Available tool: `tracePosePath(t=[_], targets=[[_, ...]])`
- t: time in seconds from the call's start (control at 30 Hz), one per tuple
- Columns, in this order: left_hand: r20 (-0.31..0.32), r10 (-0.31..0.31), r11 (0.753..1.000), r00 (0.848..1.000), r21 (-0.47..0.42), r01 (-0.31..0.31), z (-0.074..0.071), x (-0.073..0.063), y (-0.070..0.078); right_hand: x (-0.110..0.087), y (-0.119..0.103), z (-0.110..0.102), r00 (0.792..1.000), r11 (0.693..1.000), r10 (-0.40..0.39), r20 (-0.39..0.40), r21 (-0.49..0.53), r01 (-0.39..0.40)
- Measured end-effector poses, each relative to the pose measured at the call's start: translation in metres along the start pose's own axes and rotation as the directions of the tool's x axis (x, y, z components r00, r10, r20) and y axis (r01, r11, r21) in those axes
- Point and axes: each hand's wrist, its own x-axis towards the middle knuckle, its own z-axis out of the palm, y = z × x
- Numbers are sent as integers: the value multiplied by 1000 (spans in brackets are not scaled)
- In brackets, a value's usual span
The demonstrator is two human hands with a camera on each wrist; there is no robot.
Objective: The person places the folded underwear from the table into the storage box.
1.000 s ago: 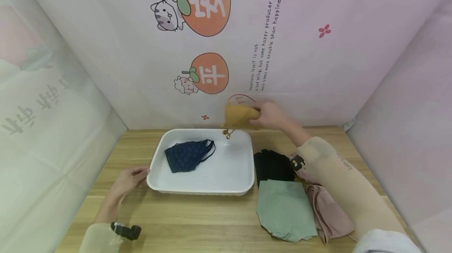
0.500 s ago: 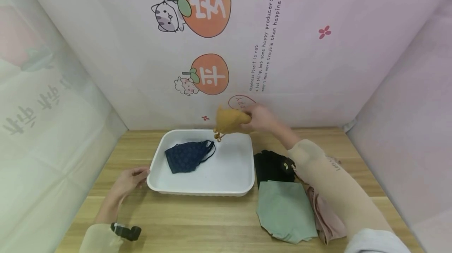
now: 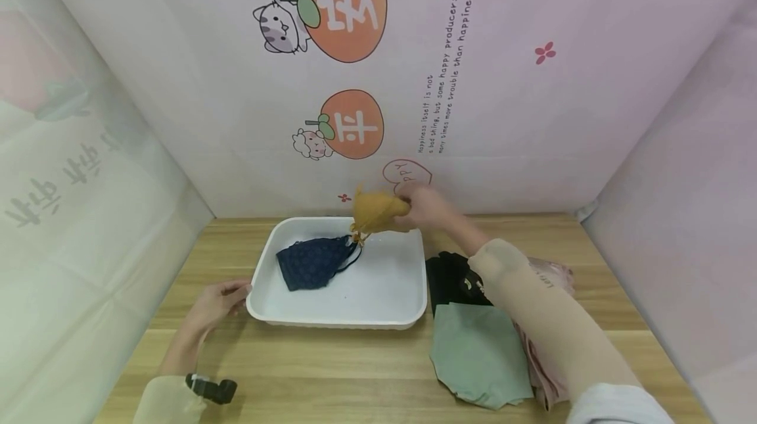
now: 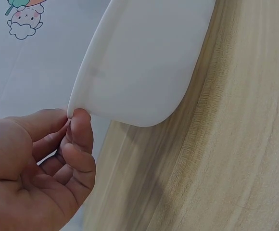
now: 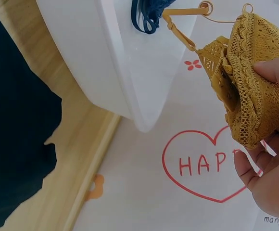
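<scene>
My right hand (image 3: 424, 206) grips a folded mustard-yellow lace bra (image 3: 375, 210) above the back of a white tray (image 3: 367, 322). In the right wrist view the thumb lies on the lace of the bra (image 5: 257, 82), and its straps dangle towards the tray. A folded navy bra (image 3: 310, 265) with loose straps lies in the tray's left half. At the tray's left side, my left hand (image 3: 215, 306) holds the rim. The left wrist view shows the thumb and index finger of that hand (image 4: 43, 168) pinching the tray's rim (image 4: 79, 77).
Right of the tray lie a folded black garment (image 3: 443, 279), a sage-green garment (image 3: 481, 352) and pink garments (image 3: 547, 381), partly hidden under my right forearm. A printed white cloth wall (image 3: 491, 115) rises behind the wooden table (image 3: 331, 371).
My right hand has moved left and slightly down with the yellow bra, bringing it further over the tray. My left hand has stayed at the rim.
</scene>
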Motion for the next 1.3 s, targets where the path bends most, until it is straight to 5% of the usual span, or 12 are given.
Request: tracePosePath(t=[0.53, 1.3], targets=[[-9, -9, 1000, 1000, 26, 9, 0, 0, 1, 7, 0, 27, 999, 1000, -29, 18, 11, 29], [-2, -6, 1000, 1000, -7, 6, 0, 0, 1, 14, -3, 65, 996, 987, -55, 72, -146, 65]])
